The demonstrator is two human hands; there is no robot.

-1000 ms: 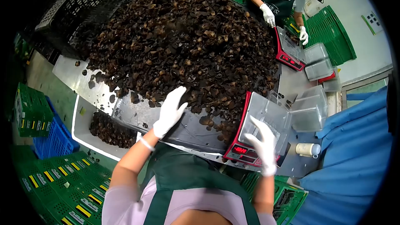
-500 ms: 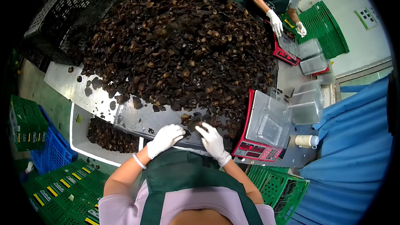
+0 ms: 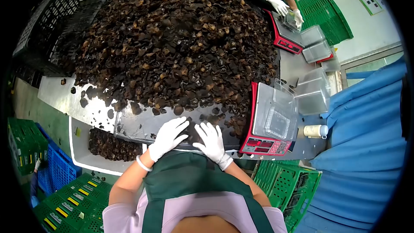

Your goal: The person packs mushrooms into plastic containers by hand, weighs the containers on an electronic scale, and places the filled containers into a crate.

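A big heap of dark brown wood ear mushrooms (image 3: 177,47) covers most of the metal table (image 3: 142,125). At the near edge my left hand (image 3: 169,135), in a white glove, lies with its fingers stretched out and thumb apart. My right hand (image 3: 211,141), also gloved, rests just to its right, fingers spread. A few dark mushroom pieces (image 3: 195,132) lie between the two hands, near the fingertips; neither hand grips one. Right of my right hand stands a red scale (image 3: 264,146) with a clear plastic container (image 3: 278,121) on its plate.
Clear containers (image 3: 312,92) are stacked beyond the scale, near a white bottle (image 3: 315,131). A white bin (image 3: 79,157) with mushrooms sits below left. Black crates (image 3: 56,21) stand far left, green crates (image 3: 286,185) below right. Across the table a gloved co-worker's hands (image 3: 278,5) are at another scale (image 3: 286,45).
My fingers have straightened and spread; before, they were curled at mushroom pieces. The view has shifted slightly. The co-worker's hands have come together over a clear container.
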